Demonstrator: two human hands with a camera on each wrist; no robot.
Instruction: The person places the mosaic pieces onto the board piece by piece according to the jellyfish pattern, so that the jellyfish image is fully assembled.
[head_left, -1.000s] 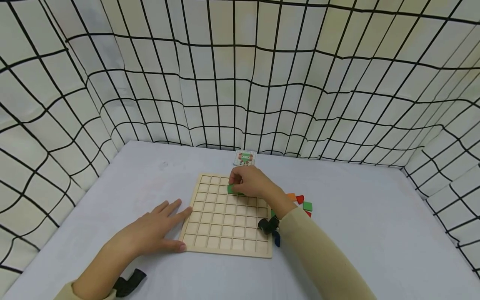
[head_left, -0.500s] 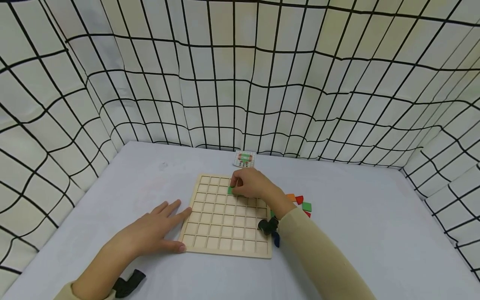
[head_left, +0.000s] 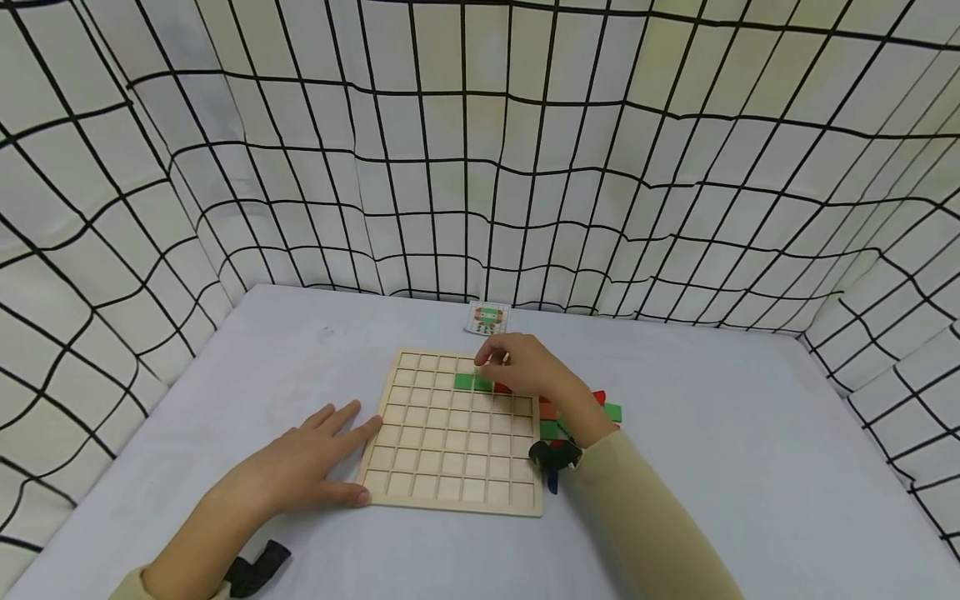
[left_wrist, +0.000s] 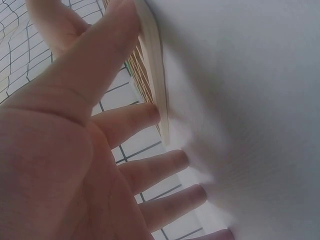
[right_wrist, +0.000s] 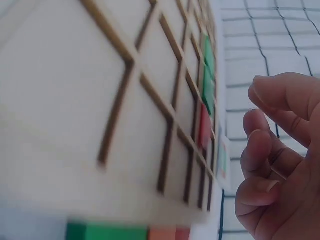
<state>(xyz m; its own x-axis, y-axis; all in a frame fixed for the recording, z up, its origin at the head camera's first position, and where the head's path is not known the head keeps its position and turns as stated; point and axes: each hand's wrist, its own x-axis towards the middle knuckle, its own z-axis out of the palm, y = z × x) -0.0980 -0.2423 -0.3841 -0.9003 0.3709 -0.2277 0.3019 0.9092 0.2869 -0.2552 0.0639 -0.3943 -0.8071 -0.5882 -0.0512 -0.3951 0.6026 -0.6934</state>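
Board (head_left: 433, 438): two green tiles (head_left: 464, 382) and one red tile (right_wrist: 205, 128) placed; loose tiles (head_left: 550, 430) remain alongside on the tabletop (head_left: 712, 433). Left grip (head_left: 318, 458): fingers spread at board edge. Right grip (head_left: 528, 367): empty, loosely curled.

Light's pretty soft and even from where I'm standing, bright on the worktop (head_left: 720, 442), with a smudgy shadow beside the right sleeve (head_left: 660, 517) and a yellowish tint up the backdrop (head_left: 660, 58). Left wrist cam's dimmer and greyer, hazy shadows past the left hand (left_wrist: 92, 150). Right wrist cam's kinda mushy: near edge of the board (right_wrist: 100, 192) and coloured tiles (right_wrist: 117, 232) below it blur out.
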